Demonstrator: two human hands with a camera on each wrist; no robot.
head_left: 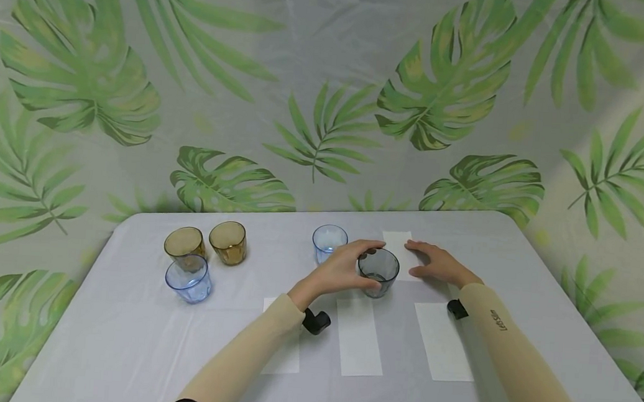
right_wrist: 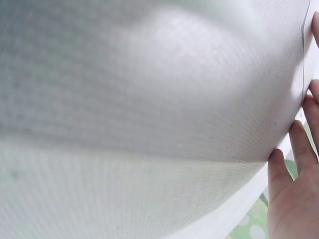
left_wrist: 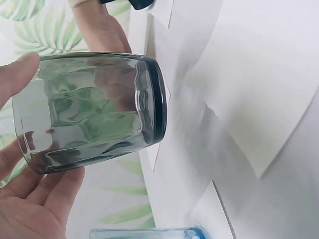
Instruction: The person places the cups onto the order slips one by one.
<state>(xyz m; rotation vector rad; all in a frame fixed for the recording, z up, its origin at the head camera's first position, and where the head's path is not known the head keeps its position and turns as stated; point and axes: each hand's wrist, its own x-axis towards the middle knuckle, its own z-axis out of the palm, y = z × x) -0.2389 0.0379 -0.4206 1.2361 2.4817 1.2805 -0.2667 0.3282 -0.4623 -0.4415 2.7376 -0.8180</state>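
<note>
My left hand (head_left: 342,271) grips a smoky grey glass (head_left: 380,272) near its rim, thumb on one side and fingers on the other. In the left wrist view the grey glass (left_wrist: 94,109) looks raised off the cloth. At the back right, my right hand (head_left: 443,265) has its fingers spread, the tips by the right edge of a white paper strip (head_left: 403,241). The right wrist view shows the right hand's fingertips (right_wrist: 276,157) against a white surface; whether that is paper or cloth I cannot tell. Just left of the grey glass stands a blue glass (head_left: 327,235), partly behind my left hand.
Two amber glasses (head_left: 229,244) and another blue glass (head_left: 188,282) stand together on the table's left. Three paper strips lie nearer the front: a left strip (head_left: 284,354) partly under my left forearm, a middle strip (head_left: 359,340) and a right strip (head_left: 442,343).
</note>
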